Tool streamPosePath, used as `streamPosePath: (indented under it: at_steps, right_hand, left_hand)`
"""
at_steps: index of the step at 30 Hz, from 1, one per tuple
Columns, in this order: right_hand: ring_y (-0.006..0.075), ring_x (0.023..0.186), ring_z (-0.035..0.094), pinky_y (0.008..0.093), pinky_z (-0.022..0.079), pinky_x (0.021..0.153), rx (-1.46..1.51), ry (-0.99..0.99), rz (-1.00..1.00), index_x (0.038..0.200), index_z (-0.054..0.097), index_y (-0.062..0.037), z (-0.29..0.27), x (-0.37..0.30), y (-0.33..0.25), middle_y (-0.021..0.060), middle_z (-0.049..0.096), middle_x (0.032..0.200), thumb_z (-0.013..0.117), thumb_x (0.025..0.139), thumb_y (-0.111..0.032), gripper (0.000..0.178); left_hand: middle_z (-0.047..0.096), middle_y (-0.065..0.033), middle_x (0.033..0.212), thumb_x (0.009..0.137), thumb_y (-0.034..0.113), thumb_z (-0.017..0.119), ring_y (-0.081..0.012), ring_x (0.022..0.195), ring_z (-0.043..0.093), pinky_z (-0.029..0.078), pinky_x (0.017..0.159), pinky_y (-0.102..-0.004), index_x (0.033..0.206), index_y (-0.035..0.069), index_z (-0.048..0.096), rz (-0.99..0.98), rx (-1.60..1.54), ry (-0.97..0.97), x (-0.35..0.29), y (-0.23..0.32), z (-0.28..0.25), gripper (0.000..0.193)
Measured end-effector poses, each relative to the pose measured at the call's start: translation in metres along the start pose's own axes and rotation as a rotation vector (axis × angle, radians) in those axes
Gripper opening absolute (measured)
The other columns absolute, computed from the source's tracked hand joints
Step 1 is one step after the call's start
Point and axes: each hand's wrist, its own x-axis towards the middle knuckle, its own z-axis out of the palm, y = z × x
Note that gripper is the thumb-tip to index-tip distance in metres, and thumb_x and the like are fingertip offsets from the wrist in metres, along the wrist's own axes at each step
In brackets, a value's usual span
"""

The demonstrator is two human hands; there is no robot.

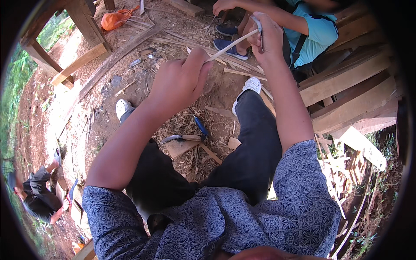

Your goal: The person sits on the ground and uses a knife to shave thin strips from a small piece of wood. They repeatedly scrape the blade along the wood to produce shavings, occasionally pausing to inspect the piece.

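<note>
A thin pale wooden stick (234, 44) slants up to the right between my raised hands. My left hand (181, 79) is closed around its lower end, knuckles towards me. My right hand (269, 40) grips a small grey-white folded strip (259, 27) against the stick's upper end; whether it is sandpaper or cloth I cannot tell. Below, on the ground between my legs, a knife (184, 138) with a wooden handle lies across a wood block (181, 148). Beside it rests a blue-handled tool (200, 125).
At the upper right sits a person in a light blue shirt (320, 39), close to my right hand. Stacked timber beams (346, 82) stand on the right. Long wood strips (190, 42) and shavings litter the ground. An orange bag (113, 20) lies far left; another person (41, 193) is at lower left.
</note>
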Motion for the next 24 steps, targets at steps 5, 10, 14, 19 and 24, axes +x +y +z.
streamPosePath:
  at_steps: [5,10,14,19,24]
  right_hand:
    - [0.0066,0.039,0.040,0.0229,0.030,0.037,-0.119,0.012,0.064,0.081,0.058,-0.0056,0.020,-0.020,0.021,-0.0009,0.050,0.057,0.067,0.094,-0.015,0.018]
    - [0.0061,0.042,0.042,0.0239,0.031,0.039,0.098,0.021,0.066,0.078,0.061,-0.0048,-0.008,-0.011,0.011,-0.0016,0.049,0.058,0.071,0.091,-0.019,0.022]
    - [0.0056,0.042,0.042,0.0235,0.031,0.040,-0.165,-0.014,0.003,0.077,0.060,-0.0049,0.015,-0.018,0.007,-0.0015,0.050,0.059,0.071,0.091,-0.019,0.022]
    - [0.0098,0.037,0.041,0.0256,0.030,0.038,-0.285,-0.010,0.096,0.076,0.059,-0.0059,0.032,-0.043,0.040,0.0008,0.046,0.053,0.069,0.093,-0.018,0.023]
    - [0.0078,0.039,0.040,0.0245,0.030,0.038,-0.045,0.018,0.049,0.079,0.061,-0.0051,-0.004,0.003,0.012,-0.0018,0.046,0.056,0.071,0.092,-0.021,0.022]
  left_hand:
    - [0.057,-0.0143,0.056,0.098,0.019,0.063,-0.0389,0.054,0.062,0.047,0.046,-0.0471,0.098,0.006,0.050,0.010,0.030,-0.014,-0.001,-0.003,-0.001,0.019]
    - [0.057,-0.0141,0.056,0.098,0.019,0.063,-0.0385,0.053,0.062,0.046,0.045,-0.0466,0.098,0.006,0.050,0.044,0.012,0.004,0.001,0.000,0.004,0.018]
    - [0.057,-0.0138,0.056,0.098,0.019,0.064,-0.0377,0.052,0.062,0.046,0.045,-0.0465,0.097,0.007,0.050,0.053,0.036,0.016,0.001,-0.004,0.002,0.019]
    - [0.058,-0.0139,0.058,0.097,0.020,0.064,-0.0373,0.052,0.062,0.046,0.045,-0.0467,0.097,0.006,0.050,0.031,0.075,-0.007,0.001,-0.005,0.008,0.020]
    - [0.058,-0.0148,0.059,0.097,0.021,0.064,-0.0382,0.054,0.062,0.047,0.046,-0.0475,0.100,0.006,0.050,0.051,0.035,0.048,0.007,-0.002,0.013,0.020]
